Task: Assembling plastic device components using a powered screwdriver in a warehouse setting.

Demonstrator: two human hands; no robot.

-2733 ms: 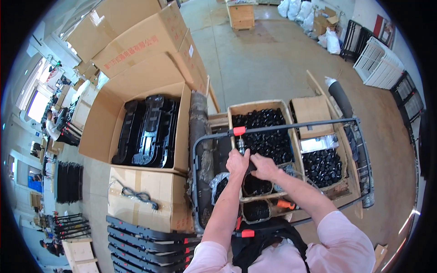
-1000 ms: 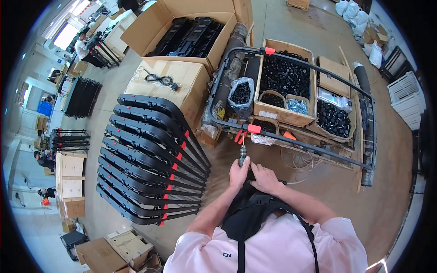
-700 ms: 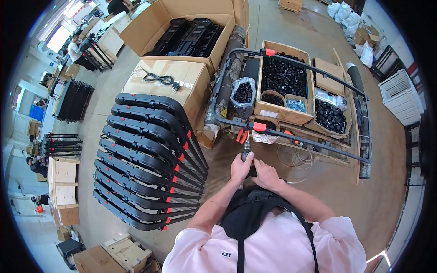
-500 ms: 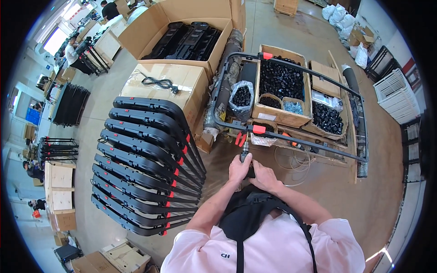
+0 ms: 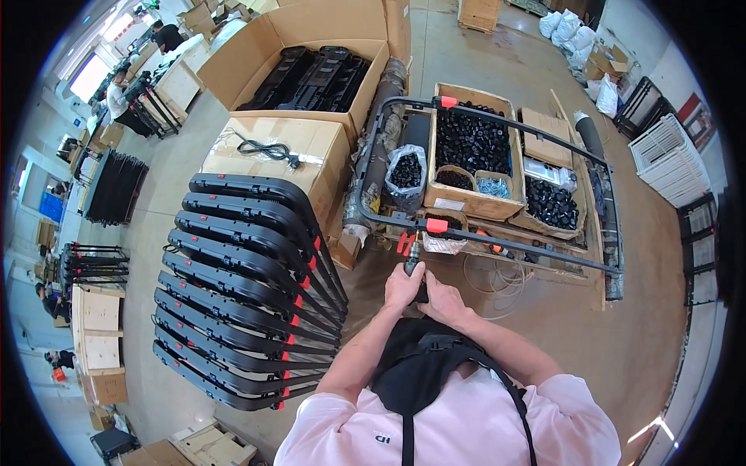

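In front of my chest, my left hand (image 5: 403, 287) is closed around the body of a power drill (image 5: 413, 255). My right hand (image 5: 446, 300) grips the same tool from the right, around its dark rear and handle; much of it is hidden by my fingers. The drill's tip points away from me and meets the near bar of a large black tubular frame (image 5: 536, 247), just left of a red fitting (image 5: 437, 226) on that bar. A pair of red handles (image 5: 406, 243) hangs beside the tip. The frame lies across the workbench over several boxes of parts.
Inside the frame stand a wooden crate of black plastic parts (image 5: 440, 194), a clear bag of black parts (image 5: 405, 172) and a carton of black knobs (image 5: 553, 221). To my left is a stack of black frames (image 5: 233, 268). Behind it sits a closed carton (image 5: 326, 155) with a coiled cable.
The view has shifted slightly, so the scene sits a little left and lower. Both hands stay on the drill, its tip still at the near bar.
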